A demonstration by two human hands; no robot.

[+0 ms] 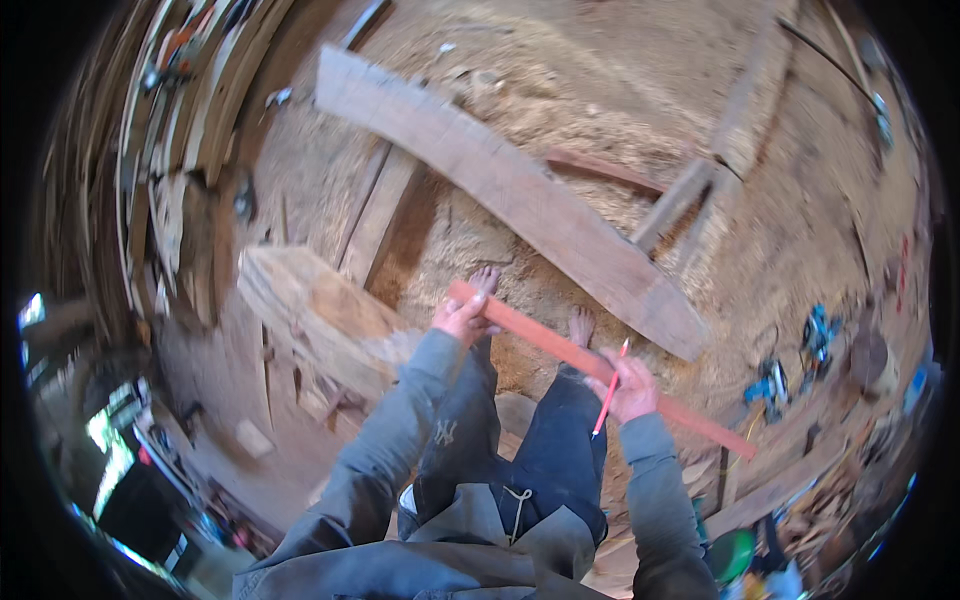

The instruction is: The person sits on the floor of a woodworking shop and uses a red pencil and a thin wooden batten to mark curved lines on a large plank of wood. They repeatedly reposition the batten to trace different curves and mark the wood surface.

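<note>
A long, straight reddish wooden strip slants across in front of my legs, held off the ground. My left hand is closed round its upper left end. Farther along it, my right hand grips the strip and also has a red pencil between its fingers. One end of the pencil points up past the strip, the other down toward my thigh. Beyond the strip lies a broad, slightly curved wooden plank, running from the far left toward the near right. My bare feet show between strip and plank.
A thick pale timber slab is at my left. Beams lie beneath the plank. Boards lean at the far left. Blue power tools rest on the ground at right, near offcuts. Sawdust covers the dirt floor.
</note>
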